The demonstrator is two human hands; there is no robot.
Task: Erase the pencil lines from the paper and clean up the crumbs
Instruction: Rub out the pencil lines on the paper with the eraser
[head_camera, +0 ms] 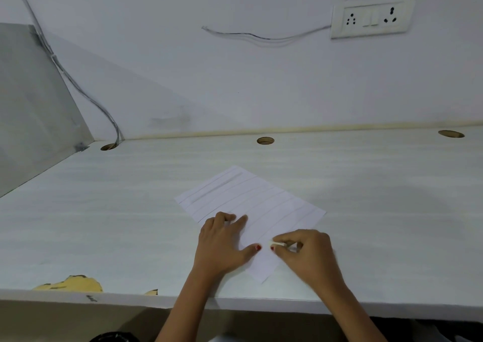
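Note:
A white sheet of paper (257,203) lies turned at an angle on the pale desk, with several faint pencil lines running across it. My left hand (222,239) rests flat on the sheet's near left part, fingers spread, pressing it down. My right hand (305,250) pinches a small white eraser (276,244) between thumb and fingers, its tip on the paper near the sheet's lower right edge. Eraser crumbs are too small to make out.
The desk (130,211) meets a white wall behind, with three round cable holes (265,140) along the back. A grey side panel (34,101) stands at the left, with cables running down it. Chipped laminate (70,283) shows at the near left edge. A socket plate (371,19) is on the wall.

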